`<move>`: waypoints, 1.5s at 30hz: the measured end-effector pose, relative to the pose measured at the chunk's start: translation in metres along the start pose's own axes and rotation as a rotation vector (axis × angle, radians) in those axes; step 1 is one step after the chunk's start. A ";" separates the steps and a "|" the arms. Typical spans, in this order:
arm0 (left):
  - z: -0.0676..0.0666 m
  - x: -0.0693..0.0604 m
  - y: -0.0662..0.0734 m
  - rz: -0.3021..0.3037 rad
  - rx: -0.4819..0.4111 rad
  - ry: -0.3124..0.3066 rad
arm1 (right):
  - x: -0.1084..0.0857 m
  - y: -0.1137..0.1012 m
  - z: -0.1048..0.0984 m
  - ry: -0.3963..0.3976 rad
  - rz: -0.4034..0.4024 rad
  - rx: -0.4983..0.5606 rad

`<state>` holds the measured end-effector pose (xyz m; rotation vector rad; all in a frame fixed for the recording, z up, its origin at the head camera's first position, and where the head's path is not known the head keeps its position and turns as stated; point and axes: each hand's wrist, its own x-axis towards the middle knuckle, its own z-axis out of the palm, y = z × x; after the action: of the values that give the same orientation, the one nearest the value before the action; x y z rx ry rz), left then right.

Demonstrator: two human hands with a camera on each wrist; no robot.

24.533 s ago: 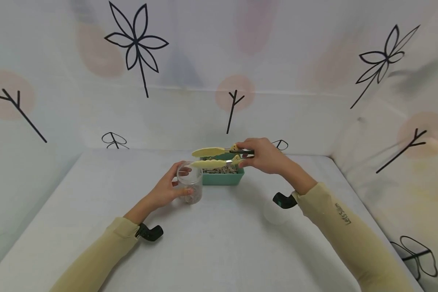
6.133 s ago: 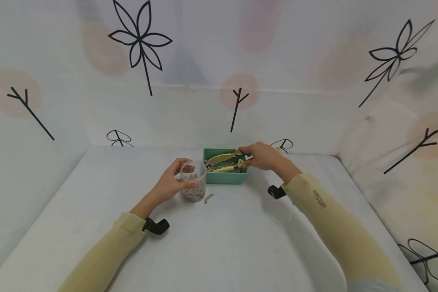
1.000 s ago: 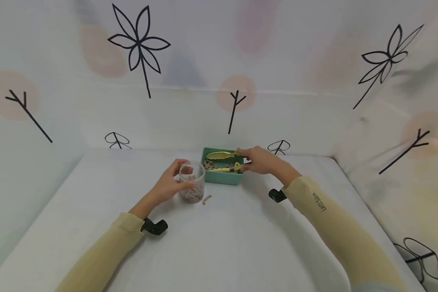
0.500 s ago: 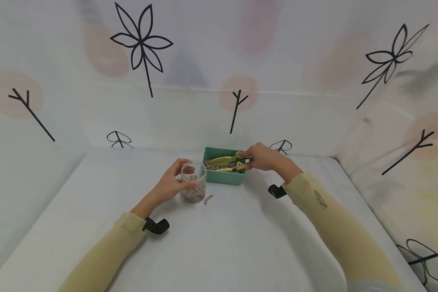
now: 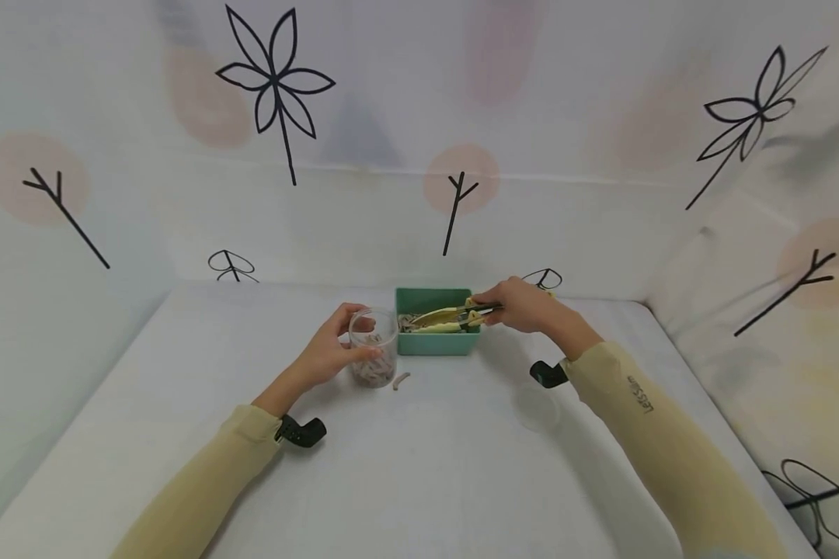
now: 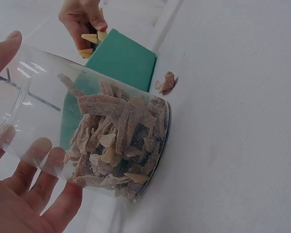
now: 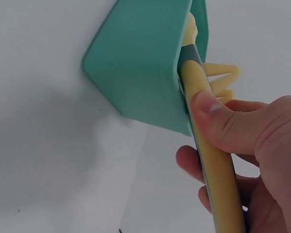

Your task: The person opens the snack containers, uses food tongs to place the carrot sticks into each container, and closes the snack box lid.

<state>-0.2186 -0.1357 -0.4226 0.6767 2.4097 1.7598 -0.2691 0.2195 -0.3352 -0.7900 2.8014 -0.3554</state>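
With fingers [image 7: 189, 162] of right hand [image 5: 526, 304] pinching yellow-and-metal tongs [image 5: 442, 328].
Dipped into green rectangular box [image 5: 436, 345]; clasping clear, cylindrical, open-topped jar [image 5: 384, 365] with left hand [image 5: 328, 351].

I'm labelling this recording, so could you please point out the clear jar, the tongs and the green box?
Clear jar [image 6: 93, 121]: left wrist view, transparent side wall.
Tongs [image 7: 216, 169]: right wrist view, yellow handle.
Green box [image 5: 436, 345]: head view, front wall.

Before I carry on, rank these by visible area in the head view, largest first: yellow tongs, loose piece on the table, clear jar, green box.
1. Green box
2. Clear jar
3. Yellow tongs, counting only what the right hand leaves uncovered
4. Loose piece, by far the smallest
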 end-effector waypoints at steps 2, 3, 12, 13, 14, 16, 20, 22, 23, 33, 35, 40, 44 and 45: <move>0.000 0.000 0.000 0.003 -0.001 0.003 | -0.002 0.000 0.001 0.015 0.001 -0.008; 0.000 0.000 0.000 0.004 0.000 0.002 | -0.004 0.000 0.002 0.021 0.004 -0.011; 0.001 0.002 0.001 -0.011 -0.016 -0.001 | -0.013 0.010 0.004 0.120 -0.038 0.081; 0.001 0.002 0.002 -0.013 -0.020 -0.001 | -0.013 0.011 0.003 0.129 -0.045 0.096; 0.001 0.002 0.002 -0.015 -0.022 0.000 | -0.014 0.011 0.002 0.135 -0.049 0.109; 0.001 0.003 0.003 -0.023 -0.022 0.000 | -0.014 0.013 0.001 0.143 -0.056 0.122; 0.001 0.004 0.003 -0.041 -0.019 -0.006 | -0.015 0.014 -0.004 0.161 -0.057 0.149; 0.001 0.003 0.006 -0.048 -0.021 -0.009 | -0.015 0.014 -0.007 0.176 -0.058 0.162; 0.001 0.002 0.010 -0.049 -0.023 -0.011 | -0.016 0.014 -0.009 0.182 -0.055 0.161; 0.000 -0.010 0.039 -0.026 -0.019 -0.014 | -0.020 0.017 -0.015 0.183 -0.017 0.106; 0.000 -0.010 0.038 -0.026 -0.016 -0.016 | -0.022 0.019 -0.016 0.184 -0.018 0.116; 0.001 -0.010 0.038 -0.035 -0.018 -0.020 | -0.027 0.020 -0.020 0.193 -0.025 0.164; 0.001 -0.010 0.038 -0.051 -0.016 -0.017 | -0.030 0.017 -0.024 0.201 -0.038 0.206; 0.001 -0.010 0.038 -0.054 -0.016 -0.017 | -0.031 0.015 -0.025 0.201 -0.044 0.212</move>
<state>-0.1982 -0.1294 -0.3897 0.6166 2.3777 1.7436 -0.2574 0.2530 -0.3120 -0.8087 2.8650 -0.7653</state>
